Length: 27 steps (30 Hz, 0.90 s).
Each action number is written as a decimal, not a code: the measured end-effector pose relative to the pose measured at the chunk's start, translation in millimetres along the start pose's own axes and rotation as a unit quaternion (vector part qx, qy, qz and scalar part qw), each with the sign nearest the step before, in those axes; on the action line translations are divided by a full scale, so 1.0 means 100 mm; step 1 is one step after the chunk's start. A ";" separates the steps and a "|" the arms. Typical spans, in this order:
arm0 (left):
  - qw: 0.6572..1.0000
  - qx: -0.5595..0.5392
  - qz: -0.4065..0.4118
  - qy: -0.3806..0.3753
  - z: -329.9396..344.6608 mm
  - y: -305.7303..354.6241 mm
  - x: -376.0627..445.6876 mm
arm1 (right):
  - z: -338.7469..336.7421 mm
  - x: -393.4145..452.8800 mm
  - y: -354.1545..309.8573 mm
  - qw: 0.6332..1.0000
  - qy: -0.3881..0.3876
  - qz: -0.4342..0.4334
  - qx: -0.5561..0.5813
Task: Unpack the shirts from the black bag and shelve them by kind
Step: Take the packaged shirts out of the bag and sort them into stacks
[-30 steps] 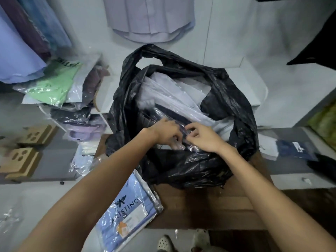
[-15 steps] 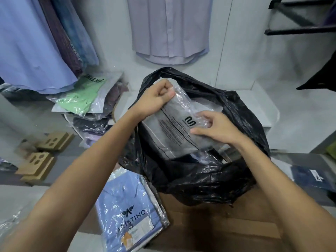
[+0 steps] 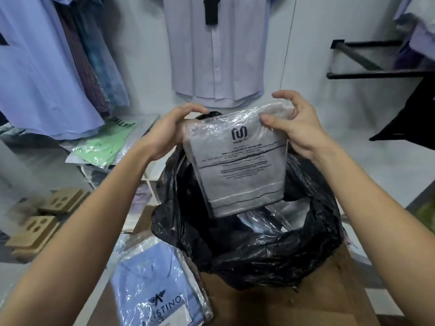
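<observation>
Holding a packaged grey shirt [image 3: 237, 165] upright above the open black bag [image 3: 247, 245], you keep its long axis near vertical, tilted slightly so the bottom edge leans to your right; the printed logo end points up, the striped end down toward the bag's mouth. Your left hand [image 3: 164, 135] pinches the top left corner, fingers curled over the plastic edge. Your right hand [image 3: 294, 123] grips the top right corner, thumb on the front and fingers hooked behind. Both forearms reach forward and converge on the pack. A blue packaged shirt [image 3: 155, 288] lies on the brown tabletop [image 3: 306, 307], just beside the bag.
</observation>
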<state>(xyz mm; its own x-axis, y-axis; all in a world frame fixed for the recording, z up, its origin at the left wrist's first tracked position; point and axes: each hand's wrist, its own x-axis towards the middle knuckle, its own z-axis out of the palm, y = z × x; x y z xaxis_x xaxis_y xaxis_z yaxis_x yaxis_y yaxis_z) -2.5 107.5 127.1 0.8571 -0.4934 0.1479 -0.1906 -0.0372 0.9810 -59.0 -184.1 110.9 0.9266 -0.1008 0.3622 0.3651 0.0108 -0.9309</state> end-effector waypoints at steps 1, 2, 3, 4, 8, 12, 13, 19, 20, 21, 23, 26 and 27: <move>0.998 0.060 0.010 -0.033 -0.02 0.05 -0.02 | 0.01 0.02 -0.03 1.000 -0.006 -0.005 0.017; 0.988 0.135 0.034 -0.070 -0.03 0.10 -0.01 | 0.03 0.05 -0.07 0.999 -0.015 -0.007 0.028; 0.967 0.208 0.071 -0.126 -0.01 0.17 -0.02 | 0.06 0.06 -0.10 0.999 -0.024 -0.007 0.033; 0.938 0.266 0.121 -0.188 0.03 0.23 -0.02 | 0.09 0.08 -0.11 0.999 -0.033 -0.005 0.038; 0.818 0.441 0.295 -0.224 0.23 0.47 0.07 | 0.20 0.12 -0.08 0.998 -0.066 -0.008 0.017; 0.704 0.579 0.365 -0.191 0.22 0.51 0.23 | 0.33 0.10 0.00 0.989 -0.078 -0.022 -0.126; 0.695 0.587 0.366 -0.197 0.21 0.51 0.24 | 0.35 0.11 0.02 0.984 -0.079 -0.026 -0.155; 0.736 0.611 0.272 -0.103 0.08 0.59 0.29 | 0.20 0.06 0.00 0.991 -0.089 0.091 -0.032; 0.735 0.624 0.255 -0.069 0.06 0.62 0.30 | 0.15 0.04 0.00 0.986 -0.123 0.114 0.002; 0.739 0.628 0.240 -0.037 0.04 0.64 0.30 | 0.12 0.02 -0.01 0.979 -0.158 0.126 0.033; 0.763 0.606 0.223 -0.001 0.01 0.67 0.29 | 0.09 -0.02 0.02 0.976 -0.177 0.119 0.036; 0.813 0.538 0.223 0.013 -0.09 0.73 0.26 | 0.16 -0.06 0.09 0.977 -0.164 0.081 -0.110; 0.827 0.518 0.217 0.019 -0.13 0.75 0.24 | 0.22 -0.08 0.12 0.973 -0.161 0.073 -0.147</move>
<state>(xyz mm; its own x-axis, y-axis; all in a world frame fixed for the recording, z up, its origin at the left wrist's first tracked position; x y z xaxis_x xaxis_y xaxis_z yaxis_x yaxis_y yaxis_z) 10.2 103.7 205.7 0.6106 -0.6289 0.4814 -0.7757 -0.5973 0.2037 -60.2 -161.3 98.2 0.9641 0.1977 0.1772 0.2299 -0.2882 -0.9296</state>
